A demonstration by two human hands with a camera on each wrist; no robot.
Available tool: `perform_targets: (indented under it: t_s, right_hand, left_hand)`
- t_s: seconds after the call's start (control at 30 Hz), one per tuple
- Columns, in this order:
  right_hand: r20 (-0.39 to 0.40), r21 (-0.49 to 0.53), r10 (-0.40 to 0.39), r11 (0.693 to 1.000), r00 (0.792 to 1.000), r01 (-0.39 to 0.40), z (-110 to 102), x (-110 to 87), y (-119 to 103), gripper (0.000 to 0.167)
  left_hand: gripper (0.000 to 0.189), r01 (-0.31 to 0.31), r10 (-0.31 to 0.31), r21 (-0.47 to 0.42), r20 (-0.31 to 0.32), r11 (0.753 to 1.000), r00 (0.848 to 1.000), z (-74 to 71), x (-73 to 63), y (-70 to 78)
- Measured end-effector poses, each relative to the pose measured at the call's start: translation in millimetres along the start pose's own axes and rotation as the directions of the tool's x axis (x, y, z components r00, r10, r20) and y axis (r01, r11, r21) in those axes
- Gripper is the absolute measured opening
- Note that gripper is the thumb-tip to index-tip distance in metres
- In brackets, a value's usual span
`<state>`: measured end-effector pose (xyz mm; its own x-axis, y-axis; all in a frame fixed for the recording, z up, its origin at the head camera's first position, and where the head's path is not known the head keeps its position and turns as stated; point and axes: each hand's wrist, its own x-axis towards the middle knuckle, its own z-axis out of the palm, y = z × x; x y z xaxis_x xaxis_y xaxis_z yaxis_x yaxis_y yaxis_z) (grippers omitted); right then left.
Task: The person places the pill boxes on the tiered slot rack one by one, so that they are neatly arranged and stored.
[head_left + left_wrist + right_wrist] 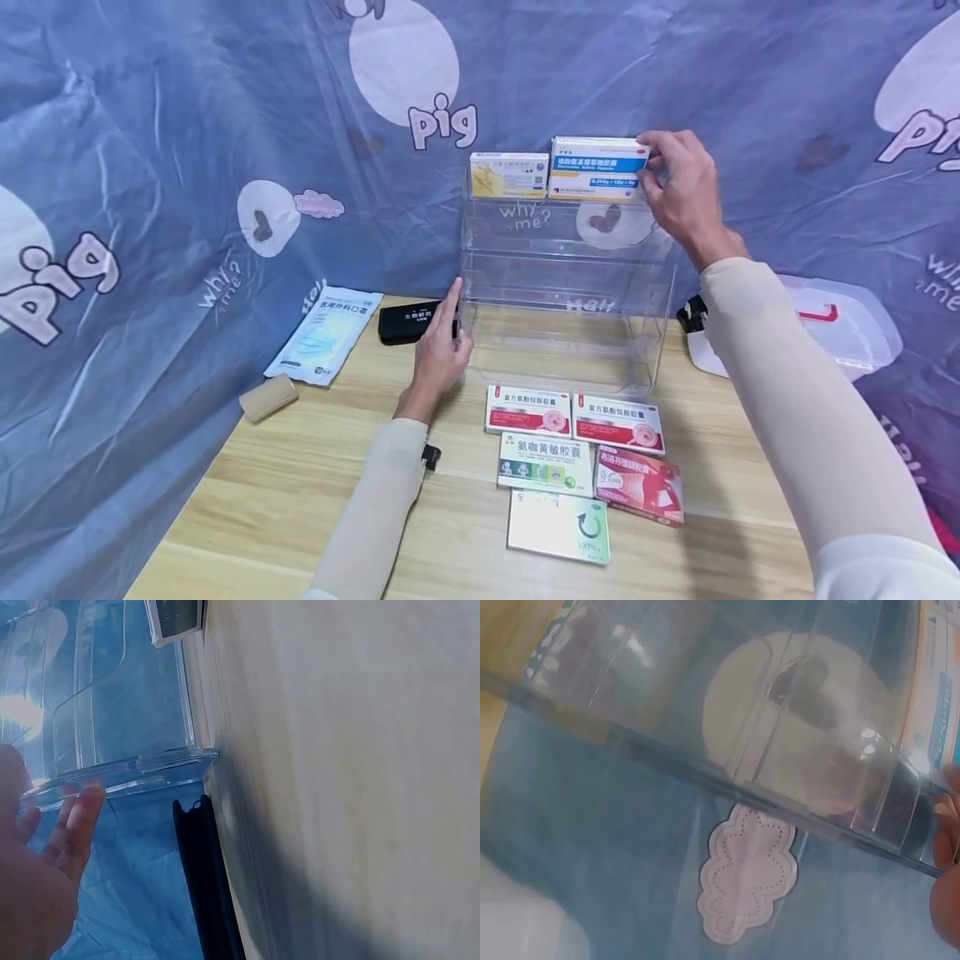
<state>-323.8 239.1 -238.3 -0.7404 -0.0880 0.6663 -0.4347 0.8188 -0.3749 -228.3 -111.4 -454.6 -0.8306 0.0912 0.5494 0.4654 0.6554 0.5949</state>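
Note:
A clear plastic tiered rack (555, 292) stands on the table. My right hand (682, 179) pinches the right end of a blue-and-white medicine box (596, 169), which is upright on the top tier. Beside it on that tier is a white-and-yellow medicine box (510, 176). At the rack's left side, my left hand (442, 354) touches the panel with its index finger extended; the left wrist view shows the fingers of this hand (71, 832) against the clear edge. In the right wrist view, only part of the right hand (946, 840) shows, at the frame's edge.
In front of the rack lie two red-and-white boxes (528, 410), a green-banded box (545, 463), a red box (639, 486) and a white-and-green box (558, 527). Leftward are a black case (405, 323), a mask packet (326, 333) and a cardboard roll (268, 398). A translucent container (847, 321) stands right.

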Motion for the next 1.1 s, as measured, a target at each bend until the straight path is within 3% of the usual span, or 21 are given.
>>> perform_targets:
  t_s: [0.4,0.77,1.1]
  right_hand:
    - [-0.028,0.023,0.013,1.0,1.0,-0.013,4.8,5.2,-2.9,0.044]
    - [0.089,0.021,0.048,0.999,0.995,-0.05,-4.2,2.4,-2.2,0.054]
    - [0.016,0.119,0.075,0.99,0.997,-0.077,-15.5,-4.9,5.4,0.055]
  left_hand:
    - [0.093,-0.015,0.015,0.014,-0.025,1.0,1.0,-0.3,0.9,1.1]
    - [0.095,0.01,-0.01,0.019,-0.004,1.0,1.0,0.7,-3.7,2.8]
    - [0.095,-0.004,0.004,0.019,-0.021,1.0,1.0,1.8,-2.2,2.4]
